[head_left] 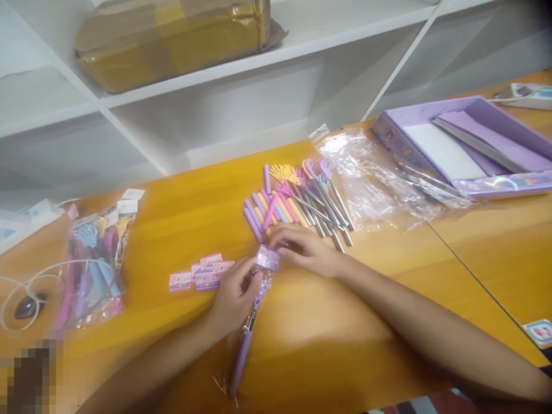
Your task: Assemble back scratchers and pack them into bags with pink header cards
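Between my two hands is a purple back scratcher (242, 359) in a clear bag, its handle pointing down toward me. A small printed card (267, 259) sits at the bag's top end. My left hand (236, 290) pinches the bag and card from the left side. With fingers bent, my right hand (304, 248) grips the card's upper right edge. Just beyond my hands lie several coloured handle tubes (271, 210) and several metal rods with small hand-shaped heads (317, 198). More printed cards (208, 273) are spread left of my left hand.
Packed back scratchers in clear bags (97, 264) lie at the left, near a cable and a black mouse-like object (26, 307). Clear plastic bags (366, 178) and a purple box (414, 144) are at the right. White shelving (267, 75) with a taped carton (172, 43) stands behind.
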Tool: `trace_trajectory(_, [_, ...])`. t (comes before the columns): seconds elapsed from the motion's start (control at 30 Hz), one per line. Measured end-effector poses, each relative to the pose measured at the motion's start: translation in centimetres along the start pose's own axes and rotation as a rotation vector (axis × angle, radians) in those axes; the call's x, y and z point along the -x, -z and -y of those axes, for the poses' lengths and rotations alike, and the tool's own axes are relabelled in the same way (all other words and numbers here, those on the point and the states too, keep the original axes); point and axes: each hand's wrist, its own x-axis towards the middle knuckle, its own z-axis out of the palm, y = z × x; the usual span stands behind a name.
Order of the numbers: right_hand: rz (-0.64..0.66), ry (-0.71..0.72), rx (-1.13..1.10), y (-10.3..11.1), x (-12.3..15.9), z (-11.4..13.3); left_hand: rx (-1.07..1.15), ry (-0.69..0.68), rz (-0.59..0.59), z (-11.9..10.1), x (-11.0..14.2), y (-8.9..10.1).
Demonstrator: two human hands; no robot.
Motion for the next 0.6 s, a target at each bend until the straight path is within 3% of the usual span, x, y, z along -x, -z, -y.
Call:
trace_trajectory(0.27, [-0.037, -0.035, -0.012, -0.7, -0.1, 0.6, -0.008, -0.067, -0.019, -0.5, 0.0, -0.7])
trace_trajectory(0.37, [-0.172, -0.073, 0.011, -0.5, -0.5, 0.8, 0.130, -0.035, -0.023, -0.5, 0.7, -1.3])
trace_trajectory(0.5, [-0.378, -0.131, 0.010, -0.5, -2.4, 1.4, 0.281, -0.039, 0.087, 0.2, 2.4, -2.4])
trace_trajectory(0.6, [-0.217, -0.266, -0.034, -2.6, -4.5, 2.5, 0.255, -0.145, 0.176, 0.6, 3.1, -2.8])
